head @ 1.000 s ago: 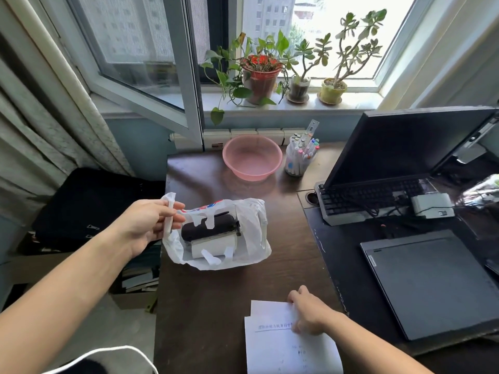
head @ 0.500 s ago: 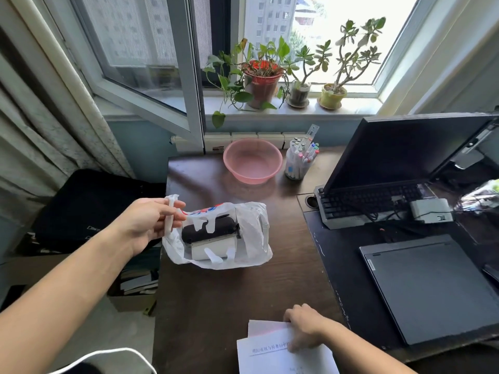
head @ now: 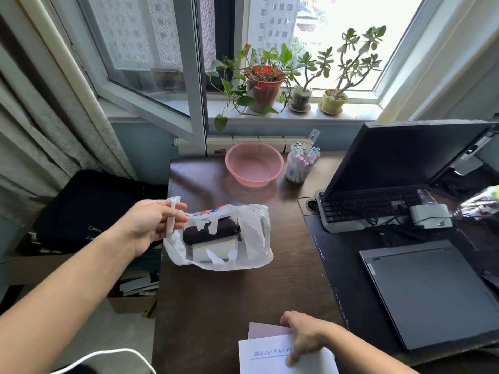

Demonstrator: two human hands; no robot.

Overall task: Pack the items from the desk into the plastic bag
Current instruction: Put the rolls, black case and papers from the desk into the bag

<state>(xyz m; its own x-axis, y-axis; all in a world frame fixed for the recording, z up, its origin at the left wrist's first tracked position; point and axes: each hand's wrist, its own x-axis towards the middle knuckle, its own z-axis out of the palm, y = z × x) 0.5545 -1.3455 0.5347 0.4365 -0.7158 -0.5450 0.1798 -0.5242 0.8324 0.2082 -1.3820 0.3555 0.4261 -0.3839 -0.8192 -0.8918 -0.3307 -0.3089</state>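
A white plastic bag (head: 253, 238) lies open on the dark wooden desk (head: 229, 298). Inside it I see a black case (head: 209, 233) on top of a white box (head: 216, 252). My left hand (head: 152, 222) pinches the bag's left handle at the desk's left edge and holds it up. My right hand (head: 306, 334) rests with its fingers on white printed papers (head: 270, 354) at the desk's front edge. A pink sheet (head: 263, 330) sticks out from under the white ones.
A pink basin (head: 253, 164) and a cup of markers (head: 301, 166) stand at the back. A monitor (head: 405, 155), keyboard (head: 370, 206), small grey box (head: 429, 215) and shut laptop (head: 434, 290) fill the right side. A black bag (head: 89, 209) lies left of the desk.
My right hand has slid the papers toward the front edge of the desk, and the pink sheet now shows. My left hand still holds the bag handle in the same place.
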